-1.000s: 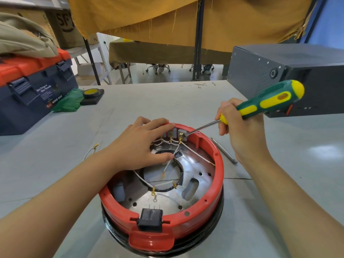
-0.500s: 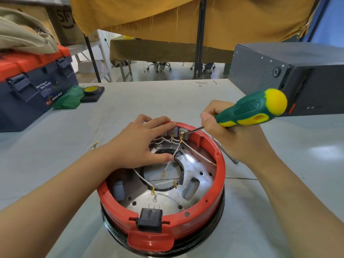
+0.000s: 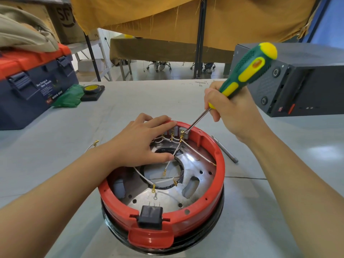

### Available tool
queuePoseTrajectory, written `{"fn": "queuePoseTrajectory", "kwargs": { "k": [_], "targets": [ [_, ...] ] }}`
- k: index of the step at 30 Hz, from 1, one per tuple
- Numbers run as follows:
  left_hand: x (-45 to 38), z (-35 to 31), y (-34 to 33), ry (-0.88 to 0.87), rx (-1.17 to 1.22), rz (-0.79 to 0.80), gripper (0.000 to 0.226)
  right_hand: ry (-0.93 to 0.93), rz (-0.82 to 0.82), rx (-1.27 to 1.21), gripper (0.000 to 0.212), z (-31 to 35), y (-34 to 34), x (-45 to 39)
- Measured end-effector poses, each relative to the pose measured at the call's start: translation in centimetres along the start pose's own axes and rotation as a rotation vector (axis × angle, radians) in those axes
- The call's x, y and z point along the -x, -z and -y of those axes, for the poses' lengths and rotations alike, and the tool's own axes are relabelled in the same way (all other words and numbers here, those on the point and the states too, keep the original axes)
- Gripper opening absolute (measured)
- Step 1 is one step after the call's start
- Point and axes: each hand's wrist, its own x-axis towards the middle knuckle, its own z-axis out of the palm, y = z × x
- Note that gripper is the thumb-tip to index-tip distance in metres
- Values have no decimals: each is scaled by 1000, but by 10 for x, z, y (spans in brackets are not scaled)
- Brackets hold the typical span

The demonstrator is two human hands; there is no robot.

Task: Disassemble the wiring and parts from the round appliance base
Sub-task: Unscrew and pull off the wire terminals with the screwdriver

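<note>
Round appliance base [image 3: 210, 200], red rim over a black lower ring, sits on the grey tabletop [image 3: 130, 101] near the front edge, open side up. Inside: thin white wires [image 3: 193, 154] with brass ring and spade ends, running to a terminal block [image 3: 176, 132] on the far inner wall; black plug socket [image 3: 150, 216] on the near rim. The base looks rigid and light enough to skid, so it probably wants pinning at the rim. The wires are soft and thin and likely best pulled by the brass ends, not mid-run; the terminals look small and easy to bend. Left hand [image 3: 143, 142] lies palm down across the far left rim, fingers spread to the terminal block, thumb pressing a wire; its grip is flat and bracing the base, not closed on anything. Right hand [image 3: 230, 112] has its grip clenched round the green-yellow screwdriver [image 3: 247, 71], low on the handle, with the handle tilted up and right; the shaft slants down-left with the tip at the rightmost terminal. Wrist is raised clear of the rim, forearm coming in from the lower right. A slim grey tool [image 3: 225, 149] lies on the tabletop just right of the base.
</note>
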Motion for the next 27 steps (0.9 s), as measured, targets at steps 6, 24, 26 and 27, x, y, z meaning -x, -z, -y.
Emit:
{"fn": "queuePoseTrajectory", "kwargs": {
  "k": [6, 24, 26, 27],
  "targets": [
    [0, 0, 0, -1, -1, -1, 85, -40, -55, -80, 31, -12, 3, -5],
    [-8, 6, 7, -110, 84, 40, 81, -12, -241, -98, 32, -13, 13, 28],
    [-9, 7, 11, -112, 122, 63, 85, -19, -271, -127, 32, -11, 11, 35],
    [-10, 7, 13, -109, 132, 78, 85, -20, -287, -137, 32, -9, 9, 36]
  ]
}}
